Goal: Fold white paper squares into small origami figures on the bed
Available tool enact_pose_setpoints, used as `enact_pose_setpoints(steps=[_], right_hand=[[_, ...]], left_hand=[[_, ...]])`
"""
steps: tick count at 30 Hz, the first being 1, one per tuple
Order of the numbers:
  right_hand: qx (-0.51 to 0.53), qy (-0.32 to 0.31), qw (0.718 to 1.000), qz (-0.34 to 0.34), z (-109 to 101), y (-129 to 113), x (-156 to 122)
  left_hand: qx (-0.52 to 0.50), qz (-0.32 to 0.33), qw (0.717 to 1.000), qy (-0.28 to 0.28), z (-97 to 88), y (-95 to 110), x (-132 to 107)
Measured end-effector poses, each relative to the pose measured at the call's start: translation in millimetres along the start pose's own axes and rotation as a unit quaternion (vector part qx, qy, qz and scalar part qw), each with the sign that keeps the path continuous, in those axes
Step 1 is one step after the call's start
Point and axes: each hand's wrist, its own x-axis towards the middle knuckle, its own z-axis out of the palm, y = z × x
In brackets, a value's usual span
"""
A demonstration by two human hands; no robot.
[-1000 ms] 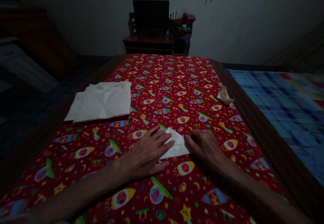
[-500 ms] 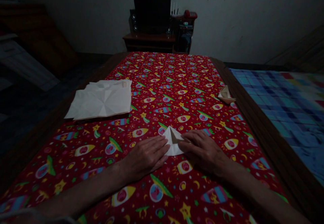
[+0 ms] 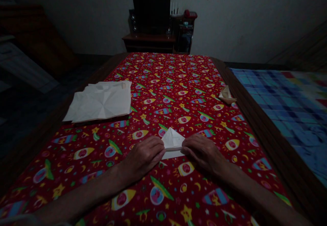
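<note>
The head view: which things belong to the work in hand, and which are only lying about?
Belonging to the work:
folded white paper, held at its sides by the left hand and right hand
probably the creased sheets
perhaps the small folded piece

Apparently just lying about:
black screen
red telephone
blue checked cloth

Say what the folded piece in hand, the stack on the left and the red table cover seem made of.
Folded piece: matte white paper, by its crisp creases.
Stack: apparently matte paper too, with fold lines and thin layered edges.
Red table cover: probably printed cloth, dull and glare-free, though dim light leaves plastic possible.
</note>
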Motion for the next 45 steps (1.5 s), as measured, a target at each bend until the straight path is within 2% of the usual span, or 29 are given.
enact_pose_setpoints(steps=[2,5,13,18,20,22,25,27,30,33,36,40,42,45], right_hand=[[0.008,0.011,0.998,0.053,0.2,-2.1,0.7],[-0.009,0.024,0.996,0.088,1.2,-3.4,3.0],[-0.124,0.000,0.989,0.084,4.1,-3.9,8.9],[-0.169,-0.003,0.982,0.084,6.1,-2.9,9.5],[-0.177,-0.004,0.980,0.088,6.8,-2.9,9.9],[-0.184,-0.002,0.979,0.087,7.4,-3.0,10.3],[-0.185,0.009,0.980,0.073,8.4,-2.4,10.0],[-0.181,0.012,0.981,0.066,8.8,-1.6,9.6],[-0.186,0.016,0.980,0.074,8.2,-1.8,10.1],[-0.229,0.051,0.969,0.072,6.3,-6.5,12.2],[-0.266,0.076,0.961,0.010,5.7,-14.3,12.9],[-0.211,-0.012,0.974,-0.076,8.5,-19.3,8.5],[-0.208,-0.034,0.974,-0.078,9.5,-17.8,5.4],[-0.214,-0.033,0.973,-0.076,7.8,-13.2,0.8]], left_hand=[[-0.019,-0.044,0.999,0.014,1.2,-2.2,1.2],[-0.037,-0.079,0.996,0.031,2.5,-4.5,2.7],[-0.033,-0.105,0.994,0.021,3.1,-5.8,5.3],[0.022,-0.113,0.993,-0.011,3.7,-5.8,6.0],[0.058,-0.100,0.993,-0.004,3.3,-4.7,6.3],[0.104,-0.045,0.994,-0.007,2.8,-2.8,6.7],[0.163,0.068,0.983,-0.044,2.2,1.1,7.5],[0.179,0.093,0.977,-0.073,1.7,3.0,8.0],[0.177,0.088,0.974,-0.107,1.2,3.1,7.3],[0.168,0.085,0.975,-0.120,2.1,0.2,4.4],[0.166,0.077,0.974,-0.131,3.6,-1.7,1.4],[0.174,0.068,0.972,-0.143,1.1,1.1,2.1],[0.179,0.067,0.970,-0.147,-2.6,3.1,3.5],[0.183,0.068,0.970,-0.148,-8.1,3.8,3.1]])
